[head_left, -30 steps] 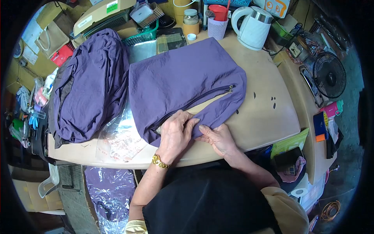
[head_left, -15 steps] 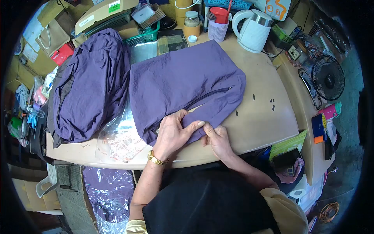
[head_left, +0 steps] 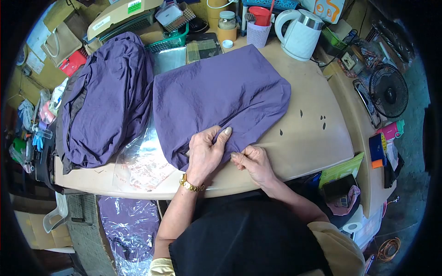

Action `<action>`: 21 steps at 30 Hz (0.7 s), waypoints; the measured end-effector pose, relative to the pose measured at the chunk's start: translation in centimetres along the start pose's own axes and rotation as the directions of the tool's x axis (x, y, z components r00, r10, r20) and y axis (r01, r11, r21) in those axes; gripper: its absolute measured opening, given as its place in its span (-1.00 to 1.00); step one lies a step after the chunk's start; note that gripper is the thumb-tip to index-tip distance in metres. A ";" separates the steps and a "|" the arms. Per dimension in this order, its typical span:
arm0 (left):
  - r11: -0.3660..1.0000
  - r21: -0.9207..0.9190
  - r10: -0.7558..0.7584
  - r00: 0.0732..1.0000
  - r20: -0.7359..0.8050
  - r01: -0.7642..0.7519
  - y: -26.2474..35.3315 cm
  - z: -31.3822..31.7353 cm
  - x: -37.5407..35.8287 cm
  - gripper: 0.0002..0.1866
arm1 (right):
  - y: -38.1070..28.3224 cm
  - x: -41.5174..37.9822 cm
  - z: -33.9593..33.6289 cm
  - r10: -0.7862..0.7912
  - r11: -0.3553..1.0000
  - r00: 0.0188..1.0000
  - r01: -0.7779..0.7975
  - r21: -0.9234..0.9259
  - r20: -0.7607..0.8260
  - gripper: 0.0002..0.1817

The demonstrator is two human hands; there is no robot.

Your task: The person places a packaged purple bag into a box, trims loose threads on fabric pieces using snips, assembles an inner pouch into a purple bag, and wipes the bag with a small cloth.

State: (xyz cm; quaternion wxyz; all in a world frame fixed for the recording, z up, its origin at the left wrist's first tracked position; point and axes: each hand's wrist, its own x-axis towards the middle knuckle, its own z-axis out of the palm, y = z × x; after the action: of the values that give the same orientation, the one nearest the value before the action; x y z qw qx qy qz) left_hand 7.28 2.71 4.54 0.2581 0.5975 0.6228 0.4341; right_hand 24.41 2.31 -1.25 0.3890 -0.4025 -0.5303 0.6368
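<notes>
At the table's [head_left: 317, 138] near edge, both hands, left [head_left: 207, 154] and right [head_left: 253, 162], pinch the purple garment's [head_left: 216, 96] hem.

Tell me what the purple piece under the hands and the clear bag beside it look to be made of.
The purple piece looks like thin woven synthetic, perhaps nylon: matte, with fine crinkles and soft folds. Both the left hand and the right hand pinch its near edge. The clear bag looks like thin plastic film: see-through, glossy, with bright wrinkled glare.

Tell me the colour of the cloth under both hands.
The cloth is plain purple, clearest in the head view.
</notes>
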 end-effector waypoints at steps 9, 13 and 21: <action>0.999 -0.035 0.017 0.998 -0.056 -0.019 0.2 0.7 -0.1 -0.64 | -1.8 -0.9 -1.4 0.176 0.963 0.934 -0.229 0.142 0.311 -0.65; 0.996 0.015 0.087 0.995 0.058 -0.088 0.3 0.6 -0.7 -0.77 | -9.3 -3.1 -0.6 -0.179 0.886 0.906 0.318 -0.337 0.384 -0.67; 0.791 0.365 0.557 0.825 -0.097 -0.491 2.4 -3.3 -3.7 -0.65 | -7.6 6.2 -1.8 -0.452 0.212 0.758 0.604 -0.769 0.470 -0.72</action>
State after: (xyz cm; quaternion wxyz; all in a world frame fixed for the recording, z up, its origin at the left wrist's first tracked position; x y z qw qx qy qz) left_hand 6.31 -1.87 7.45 -0.0387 0.7346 0.5169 0.4378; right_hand 24.31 9.66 5.41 0.2682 -0.2909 -0.9117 0.1104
